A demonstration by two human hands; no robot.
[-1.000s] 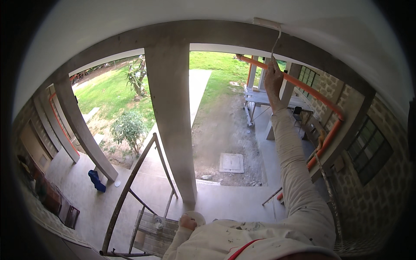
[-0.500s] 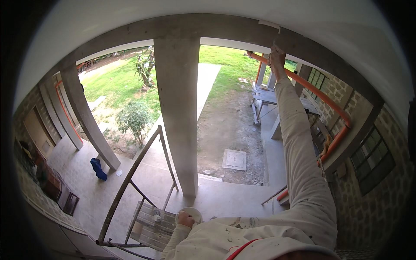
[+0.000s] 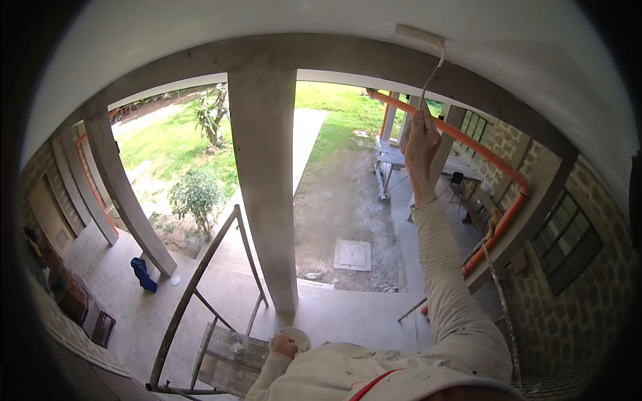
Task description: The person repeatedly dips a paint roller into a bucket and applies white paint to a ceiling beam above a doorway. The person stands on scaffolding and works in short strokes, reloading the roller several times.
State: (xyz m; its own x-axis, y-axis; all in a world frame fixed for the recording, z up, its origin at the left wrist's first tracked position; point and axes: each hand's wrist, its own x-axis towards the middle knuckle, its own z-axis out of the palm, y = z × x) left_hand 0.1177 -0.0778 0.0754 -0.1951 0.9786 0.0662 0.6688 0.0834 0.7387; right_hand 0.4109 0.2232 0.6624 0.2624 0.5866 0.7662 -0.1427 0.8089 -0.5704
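Raised overhead, my right hand point(image 3: 421, 138) is closed round the handle of a paint roller point(image 3: 418, 35). Its thin bent wire frame runs up to the pale roller sleeve, which lies against or very near the white ceiling point(image 3: 334, 17), just above the grey concrete beam point(image 3: 374, 56). Down by my waist, my left hand point(image 3: 283, 345) grips the rim of a round pale paint bucket point(image 3: 298, 339); my sleeve and body hide much of it. Both sleeves are light and paint-spotted.
A metal scaffold frame point(image 3: 190, 287) with a plank platform point(image 3: 231, 353) stands at lower left. A concrete column point(image 3: 262, 194) rises ahead. An orange pipe point(image 3: 481, 151) crosses at right beside a stone wall point(image 3: 562, 327). A blue item point(image 3: 143, 275) is on the floor below.
My right hand has come down and nearer, its elbow more bent, and the roller now shows on the ceiling instead of at the beam's upper edge. My left hand keeps the bucket.
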